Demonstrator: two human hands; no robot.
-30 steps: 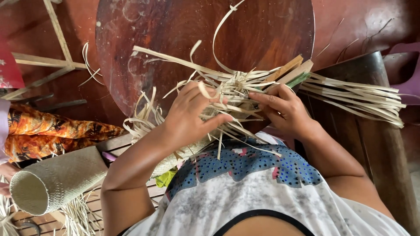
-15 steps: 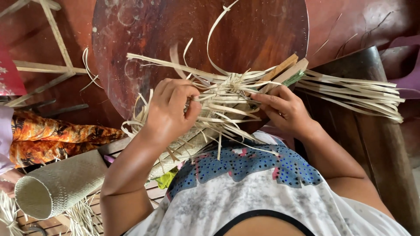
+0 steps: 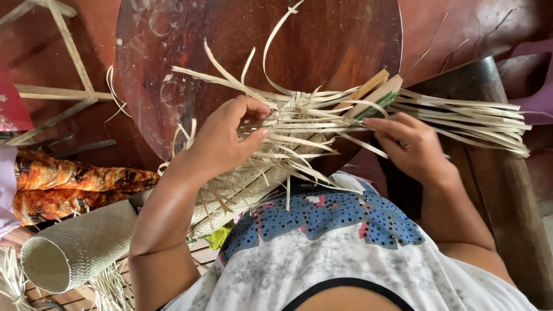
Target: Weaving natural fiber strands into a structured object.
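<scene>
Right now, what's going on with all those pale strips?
A person is weaving pale strips by hand over a round wooden table. The left hand pinches strips at the open end of a half-woven tube that runs down toward the lap. The right hand rests on the loose ends, which fan out to the right beside some flat wooden slats. A finished woven tube lies at lower left, next to orange patterned cloth.
</scene>
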